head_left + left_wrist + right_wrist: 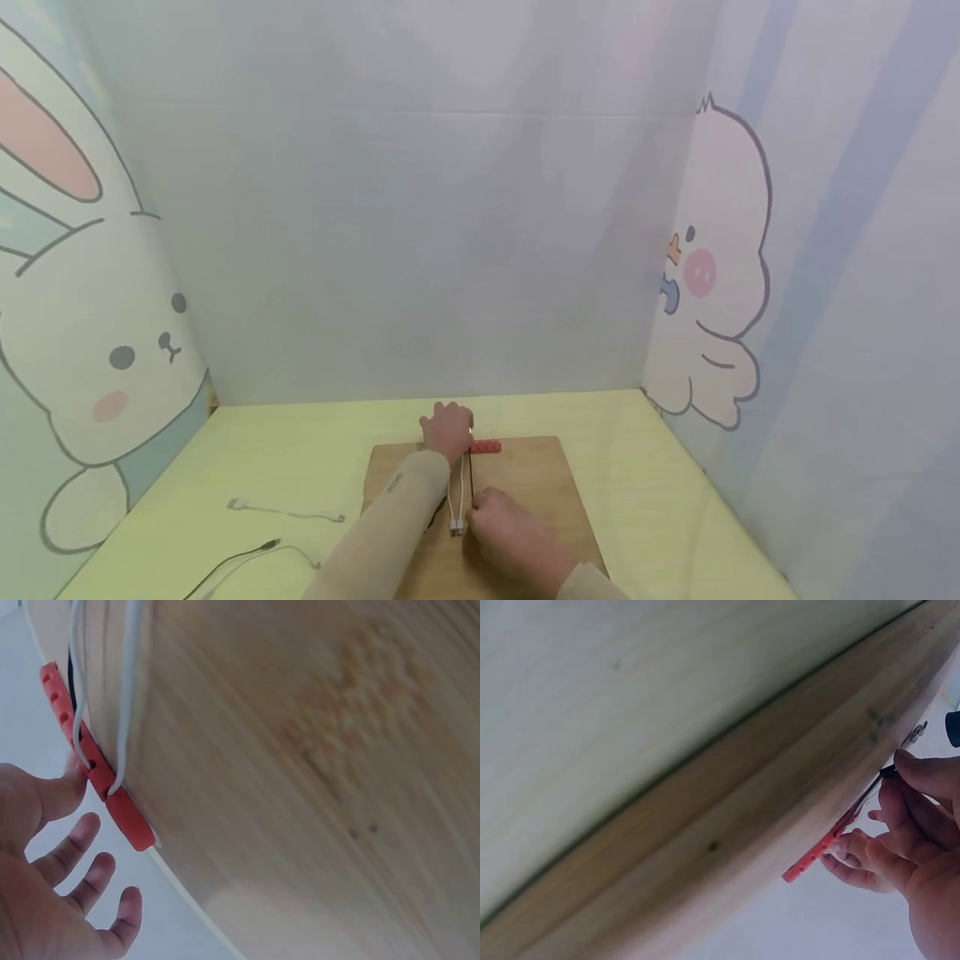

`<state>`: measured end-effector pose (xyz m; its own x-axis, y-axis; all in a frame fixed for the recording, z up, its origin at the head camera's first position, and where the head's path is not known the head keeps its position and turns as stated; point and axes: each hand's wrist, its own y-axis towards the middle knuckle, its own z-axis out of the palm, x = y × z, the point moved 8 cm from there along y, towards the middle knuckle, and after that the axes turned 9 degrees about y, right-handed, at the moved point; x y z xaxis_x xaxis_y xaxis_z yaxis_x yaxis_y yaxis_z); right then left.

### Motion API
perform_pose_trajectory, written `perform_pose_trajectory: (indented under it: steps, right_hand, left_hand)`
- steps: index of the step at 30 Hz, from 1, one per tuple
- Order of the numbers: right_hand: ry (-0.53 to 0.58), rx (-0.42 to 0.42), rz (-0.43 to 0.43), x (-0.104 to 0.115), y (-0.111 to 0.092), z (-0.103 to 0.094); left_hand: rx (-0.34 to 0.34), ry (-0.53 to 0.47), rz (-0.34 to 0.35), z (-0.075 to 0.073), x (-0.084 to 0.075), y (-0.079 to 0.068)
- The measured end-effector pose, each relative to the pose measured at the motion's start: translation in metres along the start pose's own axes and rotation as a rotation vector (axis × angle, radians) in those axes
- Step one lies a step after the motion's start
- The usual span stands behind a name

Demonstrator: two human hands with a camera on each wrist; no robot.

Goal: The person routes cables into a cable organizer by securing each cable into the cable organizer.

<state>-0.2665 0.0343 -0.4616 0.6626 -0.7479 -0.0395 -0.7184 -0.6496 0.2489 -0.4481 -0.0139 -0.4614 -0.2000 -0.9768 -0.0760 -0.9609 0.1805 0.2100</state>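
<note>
My left hand (447, 431) is at the far edge of the wooden board (532, 471), beside a red cable holder (486, 447) with several slots. In the left wrist view a digit of the left hand (45, 862) touches the holder's outer side, and the other visible fingers are spread and loosely bent away from it. Two white cables (127, 690) sit in its slots; their plugs (457, 527) lie side by side on the board. My right hand (930, 817) pinches the black plug (889, 772) of a black cable (472, 475), which runs towards the holder.
Left of the board lie a short white cable (288, 511), a black cable (232, 558) and another pale cable (288, 547) on the pale yellow table (187, 475). Part of a dark cable (432, 518) shows beside the left sleeve. Printed walls enclose the table.
</note>
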Motion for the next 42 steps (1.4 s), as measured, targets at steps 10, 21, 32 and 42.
perform_pose_trajectory:
  steps: [10, 21, 32, 42]
  right_hand:
    - [-0.018, 0.027, -0.008, 0.010, -0.002, -0.002]
    - [0.002, -0.023, 0.067, 0.005, -0.008, -0.025]
    - [0.009, 0.123, 0.164, -0.003, -0.010, 0.002]
    - [0.025, 0.130, 0.162, -0.003, -0.009, 0.004]
  left_hand:
    - [0.015, -0.013, 0.036, -0.015, 0.008, -0.022]
    - [0.044, -0.062, 0.020, -0.040, 0.053, -0.077]
    - [0.079, -0.104, -0.025, -0.040, 0.095, -0.115]
    - [0.044, -0.085, 0.113, -0.040, 0.062, -0.103]
